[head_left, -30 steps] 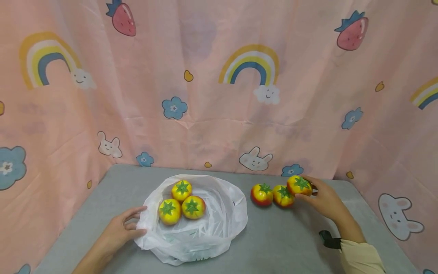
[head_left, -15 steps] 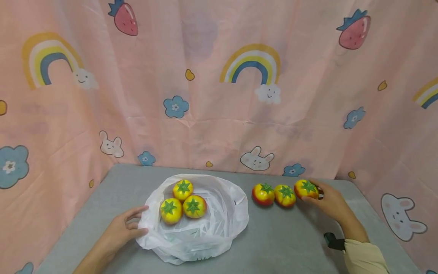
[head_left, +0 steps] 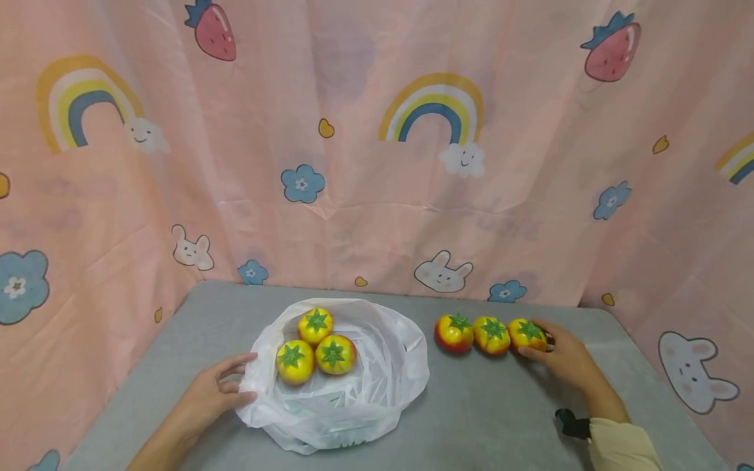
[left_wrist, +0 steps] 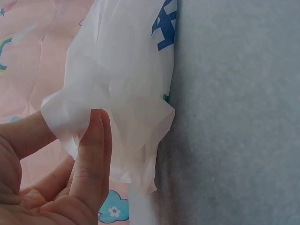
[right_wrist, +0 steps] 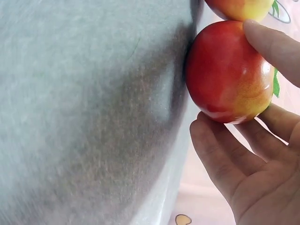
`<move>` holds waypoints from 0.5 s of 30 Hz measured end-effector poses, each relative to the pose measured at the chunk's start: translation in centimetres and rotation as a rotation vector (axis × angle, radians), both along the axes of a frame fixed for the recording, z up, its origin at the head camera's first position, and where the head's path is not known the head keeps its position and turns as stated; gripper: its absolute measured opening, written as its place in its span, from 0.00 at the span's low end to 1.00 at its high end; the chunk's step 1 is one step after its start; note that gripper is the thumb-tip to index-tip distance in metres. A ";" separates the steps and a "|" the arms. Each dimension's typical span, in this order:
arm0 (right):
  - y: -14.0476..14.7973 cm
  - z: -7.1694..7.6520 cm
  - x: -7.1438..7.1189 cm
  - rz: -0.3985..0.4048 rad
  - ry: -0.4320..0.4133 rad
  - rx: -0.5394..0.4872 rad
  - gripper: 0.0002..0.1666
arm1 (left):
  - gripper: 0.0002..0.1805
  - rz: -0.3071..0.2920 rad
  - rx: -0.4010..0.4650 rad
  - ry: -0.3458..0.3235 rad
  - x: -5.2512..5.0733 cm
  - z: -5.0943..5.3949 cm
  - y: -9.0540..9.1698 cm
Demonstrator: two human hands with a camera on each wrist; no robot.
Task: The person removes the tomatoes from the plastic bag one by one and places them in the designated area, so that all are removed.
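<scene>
My left hand holds the left edge of a white plastic bag that lies with its mouth spread wide; in the left wrist view the thin film of the bag runs between the fingers. Inside the bag sit three yellow-red fruits with green star-shaped caps. To the right, my right hand grips a matching fruit between thumb and fingers, at the right end of a row. In the right wrist view this glossy fruit appears to rest on the table.
Beside the held fruit, a middle fruit and a left fruit stand in line on the grey table. A pink patterned curtain rises behind the table and along both sides.
The right hand has carried its fruit from over the middle one to the right and down, into the end of the row. The left hand and bag have stayed put.
</scene>
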State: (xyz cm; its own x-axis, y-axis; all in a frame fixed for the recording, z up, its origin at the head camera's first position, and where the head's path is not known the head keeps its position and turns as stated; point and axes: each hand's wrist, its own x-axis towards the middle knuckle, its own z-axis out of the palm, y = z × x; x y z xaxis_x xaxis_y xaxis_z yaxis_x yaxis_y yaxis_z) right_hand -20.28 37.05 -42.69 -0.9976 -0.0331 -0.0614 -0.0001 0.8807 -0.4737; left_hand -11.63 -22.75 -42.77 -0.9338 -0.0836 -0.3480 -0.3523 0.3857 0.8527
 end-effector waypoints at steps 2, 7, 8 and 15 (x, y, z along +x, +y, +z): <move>0.0 -0.1 0.0 -0.004 -0.002 -0.004 0.55 | 0.43 -0.003 -0.008 -0.003 -0.1 0.0 0.0; 0.0 -0.2 0.2 0.000 0.007 -0.014 0.56 | 0.43 0.009 -0.021 -0.014 -0.1 0.0 0.1; 0.0 -0.2 0.2 0.002 0.010 -0.014 0.56 | 0.43 0.008 -0.020 -0.013 -0.1 0.1 0.1; 0.2 -0.4 0.2 0.004 0.021 -0.004 0.57 | 0.43 0.002 0.008 0.006 -0.1 -0.1 -0.1</move>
State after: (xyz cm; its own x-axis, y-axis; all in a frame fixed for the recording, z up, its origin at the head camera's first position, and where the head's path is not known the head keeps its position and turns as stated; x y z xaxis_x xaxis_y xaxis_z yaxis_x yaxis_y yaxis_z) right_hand -20.08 37.27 -43.12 -0.9985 -0.0374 -0.0400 -0.0138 0.8790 -0.4767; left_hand -11.68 -22.81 -42.86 -0.9356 -0.0826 -0.3434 -0.3482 0.3785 0.8576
